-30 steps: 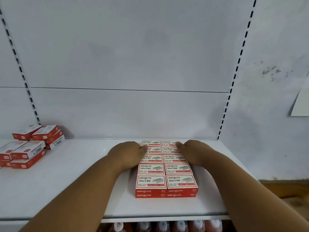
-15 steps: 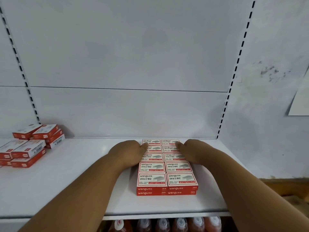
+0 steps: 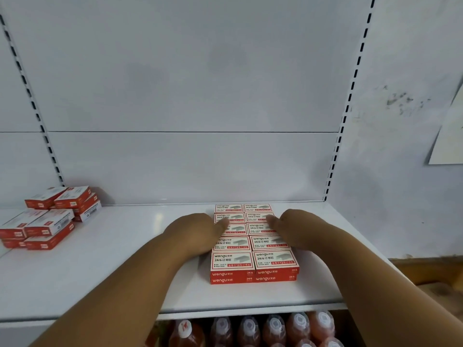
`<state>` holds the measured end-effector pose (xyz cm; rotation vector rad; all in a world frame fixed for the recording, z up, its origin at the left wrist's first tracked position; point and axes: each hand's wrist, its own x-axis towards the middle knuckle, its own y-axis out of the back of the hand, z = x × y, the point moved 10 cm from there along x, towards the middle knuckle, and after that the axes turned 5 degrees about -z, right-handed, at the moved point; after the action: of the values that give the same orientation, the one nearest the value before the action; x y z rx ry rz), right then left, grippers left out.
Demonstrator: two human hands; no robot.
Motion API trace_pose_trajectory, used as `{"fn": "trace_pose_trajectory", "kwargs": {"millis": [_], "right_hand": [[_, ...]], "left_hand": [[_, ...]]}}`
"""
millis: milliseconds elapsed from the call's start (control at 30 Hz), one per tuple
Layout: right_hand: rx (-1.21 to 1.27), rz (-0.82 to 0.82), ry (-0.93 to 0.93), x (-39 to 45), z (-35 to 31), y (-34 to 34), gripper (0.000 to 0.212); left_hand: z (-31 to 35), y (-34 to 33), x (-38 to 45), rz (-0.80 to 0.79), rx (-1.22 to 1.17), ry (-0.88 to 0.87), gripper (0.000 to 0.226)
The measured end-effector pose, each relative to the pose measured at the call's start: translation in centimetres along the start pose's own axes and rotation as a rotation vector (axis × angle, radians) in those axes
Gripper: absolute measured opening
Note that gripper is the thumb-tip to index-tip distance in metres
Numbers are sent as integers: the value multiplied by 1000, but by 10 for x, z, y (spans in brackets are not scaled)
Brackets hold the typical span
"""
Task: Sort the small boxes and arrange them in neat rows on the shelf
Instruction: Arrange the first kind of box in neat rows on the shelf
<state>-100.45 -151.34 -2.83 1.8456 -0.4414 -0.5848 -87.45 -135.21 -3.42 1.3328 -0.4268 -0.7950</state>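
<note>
Staple boxes, arranged: red-and-white "wengu 24/6" staple boxes point(image 3: 253, 242) sit right of centre on the white shelf point(image 3: 105, 266), two columns wide, five rows running near to far, two layers high at the near end. Each box's long axis runs left-right; the printed tops face up with the text reading upright from the near side.
Left hand: the left hand point(image 3: 198, 232) rests against the left side of the block at its middle rows, thumb lying on top of a box, the other fingers hidden.
Right hand: the right hand point(image 3: 292, 225) rests mirror-fashion on the right side, thumb on a box top.
Loose pile: more staple boxes point(image 3: 50, 217) lie jumbled at the shelf's far left, angled various ways.
Below: red bottles point(image 3: 273, 329) with white caps stand under the shelf.
</note>
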Motion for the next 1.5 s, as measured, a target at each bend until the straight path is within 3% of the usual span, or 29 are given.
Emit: {"fn": "trace_pose_trajectory", "kwargs": {"millis": [367,633,1033,1167,1300,1400,1500], "right_hand": [[-23,-36,-11,-14,0,-5,57],[51,-21,-27,-26,4,0,65],[157,0,17,-54,12,-4,60],[105,40,54,-75,14,-2,69],[47,21,78,-82,4,-6,60],[35,60,84,-85,3,-6,58],[45,217,129,-94,5,3,53]], "left_hand": [[1,-1,-15,37,7,11,49],[-3,4,-25,69,-59,14,65],[-5,8,-61,93,-140,-5,64],[12,1,-99,59,-108,-72,46],[29,4,-110,96,-49,-139,28],[25,3,-108,109,-56,-120,36],[17,7,-112,232,-57,-76,52]]}}
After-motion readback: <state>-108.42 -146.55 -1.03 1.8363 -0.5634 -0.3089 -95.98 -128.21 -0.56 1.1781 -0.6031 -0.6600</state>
